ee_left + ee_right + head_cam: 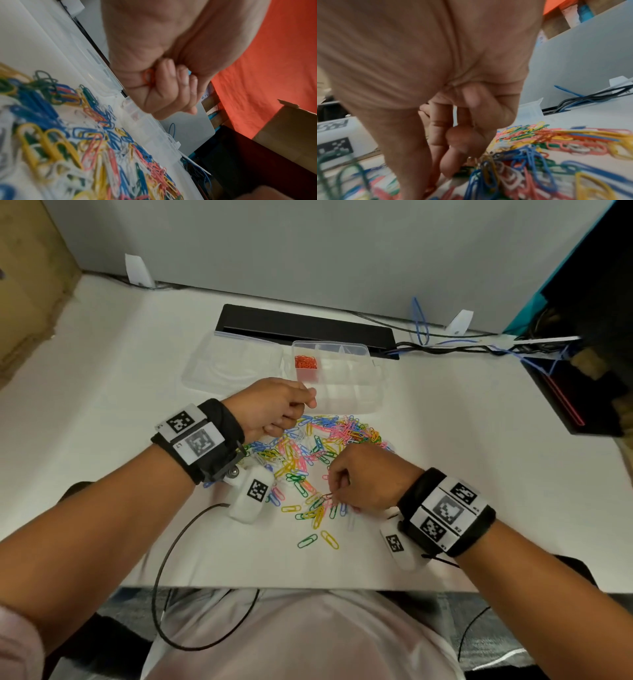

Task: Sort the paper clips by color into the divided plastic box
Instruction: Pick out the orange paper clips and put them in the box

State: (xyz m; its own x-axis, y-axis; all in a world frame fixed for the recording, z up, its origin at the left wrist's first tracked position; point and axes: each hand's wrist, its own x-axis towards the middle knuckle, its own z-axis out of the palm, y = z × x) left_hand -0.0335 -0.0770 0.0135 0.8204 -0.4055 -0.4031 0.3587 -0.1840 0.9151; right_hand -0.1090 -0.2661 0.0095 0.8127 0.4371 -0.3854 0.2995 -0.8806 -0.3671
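Both hands at the clip pile, box waiting just beyond it.

My left hand (274, 405) hovers over the far edge of the paper clips (308, 460), its grip curled round a few orange clips (148, 77) tucked in the palm. My right hand (363, 477) is down at the near side of the pile, thumb and forefinger pinching a red clip (327, 496). The divided plastic box (356, 392) sits open on the white counter (102, 405) just behind the pile, orange clips already filling one far-left compartment (306, 362).
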